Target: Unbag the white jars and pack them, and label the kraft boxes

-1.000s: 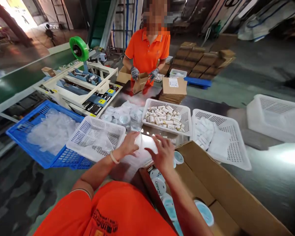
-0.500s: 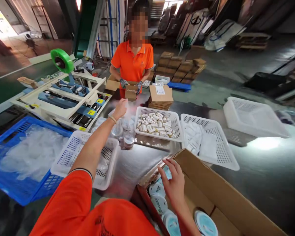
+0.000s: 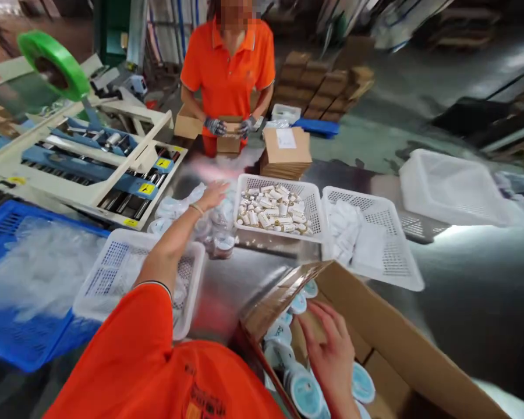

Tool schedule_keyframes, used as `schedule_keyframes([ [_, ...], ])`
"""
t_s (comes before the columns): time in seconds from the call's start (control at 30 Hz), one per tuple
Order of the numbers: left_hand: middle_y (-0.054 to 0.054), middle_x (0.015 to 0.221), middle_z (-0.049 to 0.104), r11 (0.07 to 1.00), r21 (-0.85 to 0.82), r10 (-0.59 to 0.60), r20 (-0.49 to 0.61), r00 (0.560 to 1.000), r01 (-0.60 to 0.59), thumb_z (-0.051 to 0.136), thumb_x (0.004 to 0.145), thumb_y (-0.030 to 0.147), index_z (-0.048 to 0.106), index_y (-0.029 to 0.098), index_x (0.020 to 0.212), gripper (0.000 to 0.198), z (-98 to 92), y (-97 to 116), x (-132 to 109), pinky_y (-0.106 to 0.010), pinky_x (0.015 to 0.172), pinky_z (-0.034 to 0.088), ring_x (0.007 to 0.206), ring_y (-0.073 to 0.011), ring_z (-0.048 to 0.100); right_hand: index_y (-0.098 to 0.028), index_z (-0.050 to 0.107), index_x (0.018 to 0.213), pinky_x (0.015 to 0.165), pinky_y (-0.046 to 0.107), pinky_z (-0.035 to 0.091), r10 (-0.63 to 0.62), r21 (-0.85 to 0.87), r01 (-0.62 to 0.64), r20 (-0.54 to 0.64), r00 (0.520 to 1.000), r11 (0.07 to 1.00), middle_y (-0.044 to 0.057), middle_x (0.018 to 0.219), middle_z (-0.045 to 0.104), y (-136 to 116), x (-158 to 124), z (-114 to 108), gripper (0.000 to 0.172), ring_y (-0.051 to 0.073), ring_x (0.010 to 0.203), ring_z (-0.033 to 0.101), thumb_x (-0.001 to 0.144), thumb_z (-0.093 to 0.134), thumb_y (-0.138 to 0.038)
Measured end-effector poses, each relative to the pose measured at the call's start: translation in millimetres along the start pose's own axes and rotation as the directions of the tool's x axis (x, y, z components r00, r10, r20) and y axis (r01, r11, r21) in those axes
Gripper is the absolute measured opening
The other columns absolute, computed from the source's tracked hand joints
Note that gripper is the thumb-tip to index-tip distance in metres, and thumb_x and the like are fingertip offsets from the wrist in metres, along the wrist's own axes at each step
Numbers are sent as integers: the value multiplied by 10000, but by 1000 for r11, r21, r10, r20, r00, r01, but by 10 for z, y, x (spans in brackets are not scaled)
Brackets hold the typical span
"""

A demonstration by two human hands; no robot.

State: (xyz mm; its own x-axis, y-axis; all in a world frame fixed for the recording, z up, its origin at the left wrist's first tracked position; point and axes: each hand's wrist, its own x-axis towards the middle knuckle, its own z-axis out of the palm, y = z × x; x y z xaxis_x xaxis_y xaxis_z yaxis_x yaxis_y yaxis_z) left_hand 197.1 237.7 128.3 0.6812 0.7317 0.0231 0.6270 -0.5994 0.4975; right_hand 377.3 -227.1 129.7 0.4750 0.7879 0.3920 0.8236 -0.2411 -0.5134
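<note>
My left hand (image 3: 213,195) is stretched out over a group of round clear containers (image 3: 222,244) and plastic wrapping on the metal table. Its fingers are extended, and nothing shows in them. My right hand (image 3: 334,343) reaches down into an open cardboard box (image 3: 402,343). Its fingers are apart and slightly curved, beside round tubs with pale blue lids (image 3: 305,393). Another blue-lidded tub (image 3: 363,382) stands on the other side of that hand. Whether the fingertips touch a tub cannot be made out.
A white basket of small labelled bottles (image 3: 275,212) stands ahead, beside a basket with white packets (image 3: 369,244). To the left are another white basket (image 3: 196,291), a blue crate (image 3: 48,343) and a taping machine (image 3: 126,157). A co-worker (image 3: 229,64) holds a small carton opposite.
My left hand has opened out from a pinch and lowered over the containers. My right hand has gone deeper into the box. The view has tipped downward.
</note>
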Motion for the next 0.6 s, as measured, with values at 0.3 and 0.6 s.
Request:
schedule_keyframes([
  [0.3, -29, 892, 785, 972, -113, -177, 226, 958, 206, 700, 872, 269, 794, 172, 941, 152, -1228, -540, -3282, -300, 847, 537, 827, -178, 697, -198, 781, 1141, 987, 486, 556, -176, 191, 154, 106, 979, 970, 144, 1166, 756, -151, 208, 230, 433, 324, 1109, 718, 1003, 673, -594],
  [0.6, -164, 1269, 710, 726, 72, -682, -51, 730, 684, 854, 763, 322, 710, 152, 1225, 513, -49, -249, -4714, -455, 1072, 517, 1266, -360, 621, -202, 771, 1128, 957, 454, 556, -363, 357, 280, 190, 912, 891, 132, 1157, 746, -454, 312, 373, 358, 304, 1079, 717, 1002, 674, -523],
])
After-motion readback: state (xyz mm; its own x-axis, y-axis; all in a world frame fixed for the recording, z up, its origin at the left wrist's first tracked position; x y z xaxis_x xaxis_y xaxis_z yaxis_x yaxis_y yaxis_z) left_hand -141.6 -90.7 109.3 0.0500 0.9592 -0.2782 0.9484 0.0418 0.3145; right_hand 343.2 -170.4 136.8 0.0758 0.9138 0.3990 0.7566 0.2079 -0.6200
